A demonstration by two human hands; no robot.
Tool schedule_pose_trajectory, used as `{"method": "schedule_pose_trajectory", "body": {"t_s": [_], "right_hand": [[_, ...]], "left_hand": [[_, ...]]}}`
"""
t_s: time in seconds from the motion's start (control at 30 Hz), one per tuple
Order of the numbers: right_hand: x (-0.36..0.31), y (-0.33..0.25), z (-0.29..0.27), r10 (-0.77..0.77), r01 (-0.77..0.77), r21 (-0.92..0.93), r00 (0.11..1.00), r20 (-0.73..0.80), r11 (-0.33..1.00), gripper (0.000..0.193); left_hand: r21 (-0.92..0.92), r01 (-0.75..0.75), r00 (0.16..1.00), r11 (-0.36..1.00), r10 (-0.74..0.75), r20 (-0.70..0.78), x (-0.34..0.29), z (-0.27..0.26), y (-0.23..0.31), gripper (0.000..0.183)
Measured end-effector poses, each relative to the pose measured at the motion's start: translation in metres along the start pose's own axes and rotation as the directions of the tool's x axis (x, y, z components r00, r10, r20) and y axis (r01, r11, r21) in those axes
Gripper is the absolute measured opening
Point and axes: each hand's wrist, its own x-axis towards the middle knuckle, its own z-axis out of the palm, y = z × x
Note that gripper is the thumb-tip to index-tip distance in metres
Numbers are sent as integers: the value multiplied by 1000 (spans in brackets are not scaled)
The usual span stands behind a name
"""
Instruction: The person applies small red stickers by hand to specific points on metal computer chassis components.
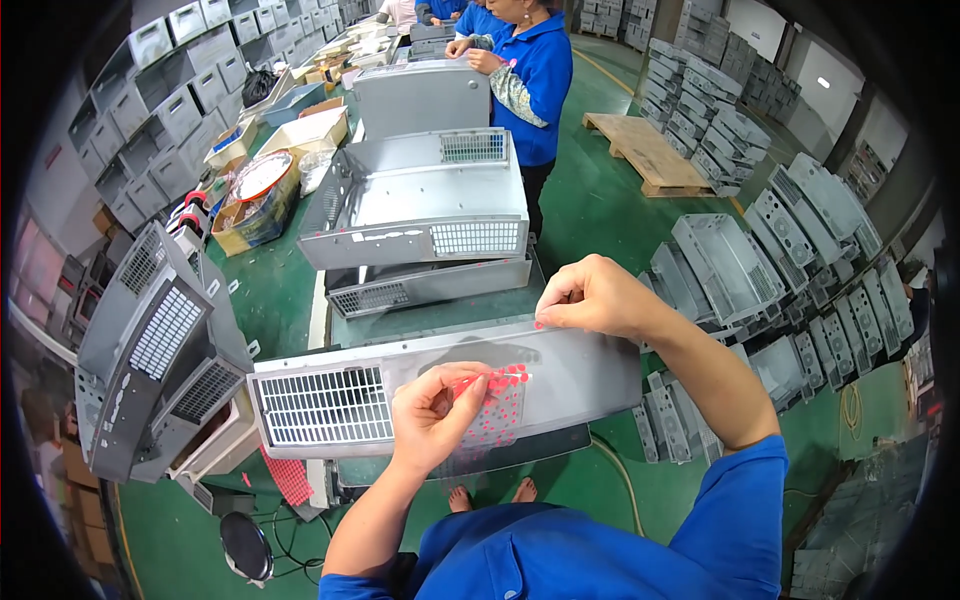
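A grey sheet-metal casing (590, 380) lies across the bench right in front of me, with a slotted grille (325, 406) at its left part. Over its middle my left hand (430, 415) pinches a clear sheet of red round stickers (500, 405), most of them below the fingers and a few along its top edge. At the casing's far edge, my right hand (600, 297) is closed in a pinch with a small red round sticker (539, 325) at its fingertips. Whether that sticker touches the metal, I cannot tell.
Beyond lie stacked open grey casings (420, 195). More casings (165, 350) lean at the left. A co-worker in a blue shirt (540, 75) stands at the bench's far end. Further left is a basket (255, 205). Casings (725, 265) are piled on the right, near a wooden pallet (650, 155).
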Motion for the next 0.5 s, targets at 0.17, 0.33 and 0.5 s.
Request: {"method": "schedule_pose_trajectory", "body": {"t_s": [0.17, 0.33, 0.5], "right_hand": [[2, -1, -3, 29, -33, 96, 999, 45, 995, 9], [6, 1, -3, 63, -71, 114, 995, 75, 991, 9], [8, 2, -3, 34, -46, 137, 996, 85, 990, 9]], "left_hand": [[13, 18, 1000, 1000, -18, 7, 1, 0, 2, 7], [18, 16, 1000, 1000, -16, 10, 1, -1, 1, 8], [30, 24, 1000, 999, -25, 10, 1, -1, 3, 9]]}}
